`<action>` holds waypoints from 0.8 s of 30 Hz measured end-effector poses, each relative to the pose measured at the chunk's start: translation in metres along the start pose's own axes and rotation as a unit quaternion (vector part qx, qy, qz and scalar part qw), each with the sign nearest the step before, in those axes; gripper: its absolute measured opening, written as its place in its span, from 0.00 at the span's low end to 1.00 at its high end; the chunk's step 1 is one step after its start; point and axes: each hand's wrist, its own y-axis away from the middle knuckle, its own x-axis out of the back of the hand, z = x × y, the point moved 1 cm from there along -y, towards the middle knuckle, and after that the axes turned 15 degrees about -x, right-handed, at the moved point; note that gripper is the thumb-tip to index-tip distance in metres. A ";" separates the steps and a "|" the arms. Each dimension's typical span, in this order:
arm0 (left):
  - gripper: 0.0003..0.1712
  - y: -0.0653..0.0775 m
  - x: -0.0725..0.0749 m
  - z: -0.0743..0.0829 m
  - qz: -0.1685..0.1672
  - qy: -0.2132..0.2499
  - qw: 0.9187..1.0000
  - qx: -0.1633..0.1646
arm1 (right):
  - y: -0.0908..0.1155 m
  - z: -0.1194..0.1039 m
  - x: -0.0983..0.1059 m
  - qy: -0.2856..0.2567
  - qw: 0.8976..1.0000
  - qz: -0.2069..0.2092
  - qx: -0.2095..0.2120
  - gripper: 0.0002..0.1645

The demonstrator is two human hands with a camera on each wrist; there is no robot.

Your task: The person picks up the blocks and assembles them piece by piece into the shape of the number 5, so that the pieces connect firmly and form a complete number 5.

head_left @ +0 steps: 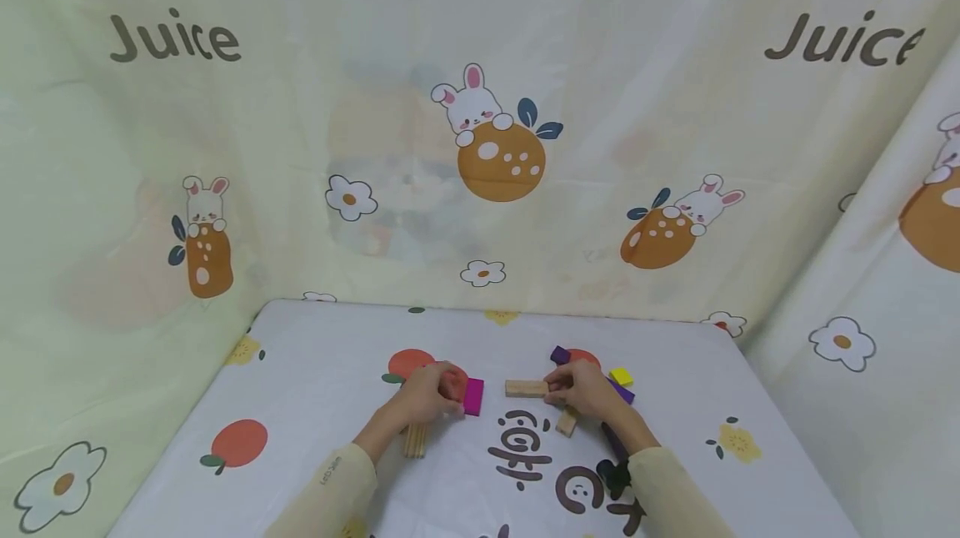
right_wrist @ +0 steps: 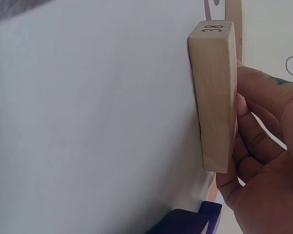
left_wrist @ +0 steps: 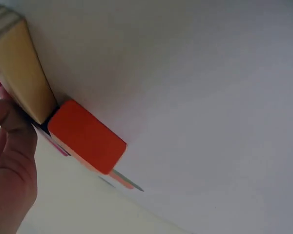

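Note:
My left hand (head_left: 431,394) is bent at the left edge of a flat magenta block (head_left: 473,397), thumb and fingertips pinching there. Close by that hand, the left wrist view has several wooden blocks (left_wrist: 22,73) side by side and a red block (left_wrist: 88,137); part of the magenta piece is hidden behind them. With thumb and fingers, my right hand (head_left: 588,392) grips the right end of a long wooden block (head_left: 525,389) lying crosswise. Just below those fingers is another wooden block (right_wrist: 212,97), marked 38 on its end.
Beyond the right hand lie a small dark purple block (head_left: 560,355), a yellow block (head_left: 621,376) and a longer purple block (head_left: 622,391). A black object (head_left: 615,478) shows by the right wrist. The patterned cloth (head_left: 405,496) covers the table, and printed curtains (head_left: 585,188) rise behind it.

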 end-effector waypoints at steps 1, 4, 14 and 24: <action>0.30 -0.001 0.002 -0.001 -0.007 0.011 1.000 0.000 | 0.001 0.000 0.000 0.000 1.000 -0.001 -0.003 0.14; 0.33 -0.004 0.006 -0.003 -0.025 0.040 0.999 0.010 | 0.002 -0.001 0.001 0.001 1.000 -0.002 -0.007 0.14; 0.40 -0.009 0.006 0.011 -0.042 0.121 0.989 0.075 | 0.001 -0.002 0.002 -0.004 1.000 -0.005 -0.004 0.15; 0.38 -0.016 -0.008 0.017 -0.006 0.092 0.989 0.114 | 0.001 -0.001 0.000 0.001 1.000 0.003 -0.001 0.14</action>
